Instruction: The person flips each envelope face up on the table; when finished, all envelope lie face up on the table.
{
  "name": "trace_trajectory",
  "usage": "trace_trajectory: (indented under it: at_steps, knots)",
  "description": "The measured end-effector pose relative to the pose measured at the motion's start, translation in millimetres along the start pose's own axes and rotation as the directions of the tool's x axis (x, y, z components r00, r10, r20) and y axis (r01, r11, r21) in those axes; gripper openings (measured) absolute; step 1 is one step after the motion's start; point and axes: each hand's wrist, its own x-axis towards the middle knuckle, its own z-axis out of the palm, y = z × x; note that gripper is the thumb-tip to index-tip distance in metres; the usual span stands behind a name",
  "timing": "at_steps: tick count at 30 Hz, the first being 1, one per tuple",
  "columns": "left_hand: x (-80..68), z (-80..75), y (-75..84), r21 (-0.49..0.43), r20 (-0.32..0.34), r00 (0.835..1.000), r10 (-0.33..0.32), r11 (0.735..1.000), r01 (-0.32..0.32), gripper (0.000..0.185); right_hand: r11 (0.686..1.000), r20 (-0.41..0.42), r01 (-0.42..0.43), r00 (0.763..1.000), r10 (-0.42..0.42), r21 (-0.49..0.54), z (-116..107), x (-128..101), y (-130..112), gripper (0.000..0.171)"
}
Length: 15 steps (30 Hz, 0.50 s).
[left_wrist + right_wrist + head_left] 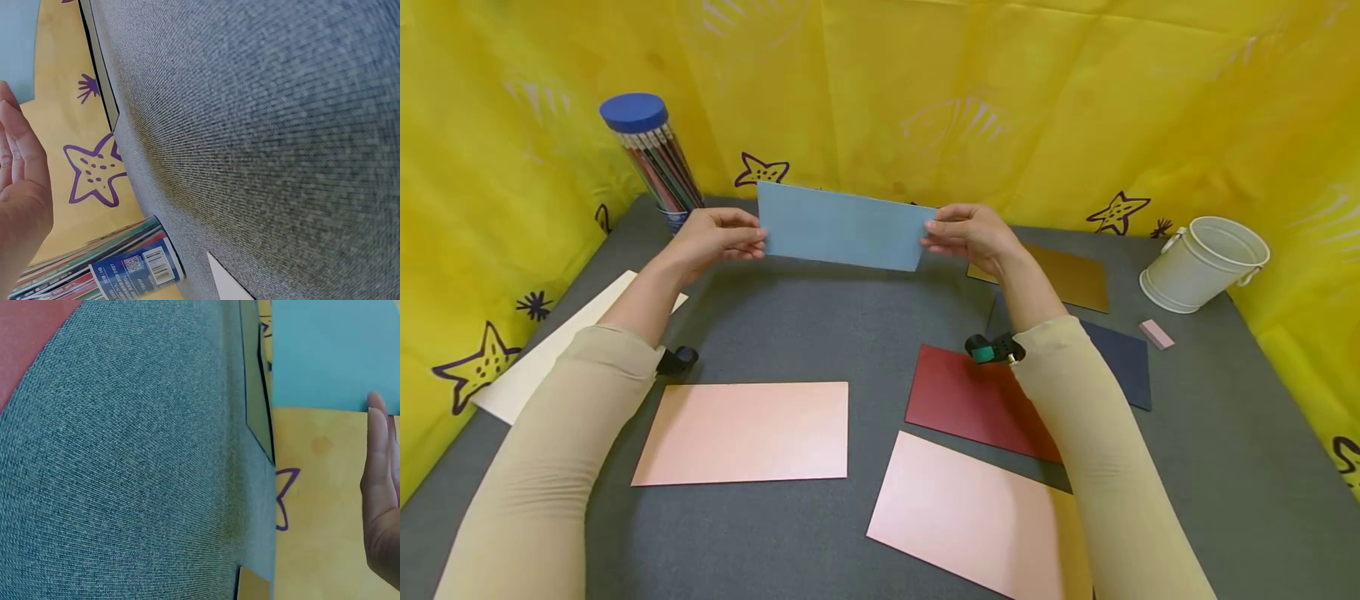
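Head view: blue sheet (844, 227) held up off the gray mat (820, 317), far centre, long edge roughly level, tilted slightly down to the right. Left hand (715, 239) pinching the left short edge, right hand (972, 235) pinching the right short edge, fingers curled round the paper on both sides. Sheet looks narrow for its length, likely already folded once; cannot confirm a crease from here. Step in hand, as a guess: checking or lining up a fold in mid-air. Next move probably needs the sheet laid flat on bare mat with edges matched before pressing.

Left wrist view: only fingers (19, 162) and a corner of blue, plus the pencil tube (651, 158) far left, near that hand.

Around: two pink sheets (745, 433) near centre, red sheet (973, 400) right of centre, dark blue sheet (1123, 354) and brown sheet (1071, 275) further right, cream sheet (550, 350) at left edge. White bucket (1202, 262) far right, pink eraser (1156, 333) just near it.
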Motion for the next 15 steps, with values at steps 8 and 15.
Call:
trace_trajectory:
  at_steps: [8, 15]
  knots:
    - [0.7, 2.9, -0.1, -0.064, -0.005, 1.000, -0.016, 0.998, 0.016, 0.011, 0.997, -0.036, 0.073, 0.997, -0.071, 0.032, 0.6, -0.7, 2.7, 0.027]
    - [2.0, 6.6, -6.0, -0.020, -0.010, 1.000, 0.018, 1.000, -0.018, 0.023, 0.996, -0.086, 0.087, 0.993, -0.085, 0.022, 5.2, 1.1, 8.5, 0.018]
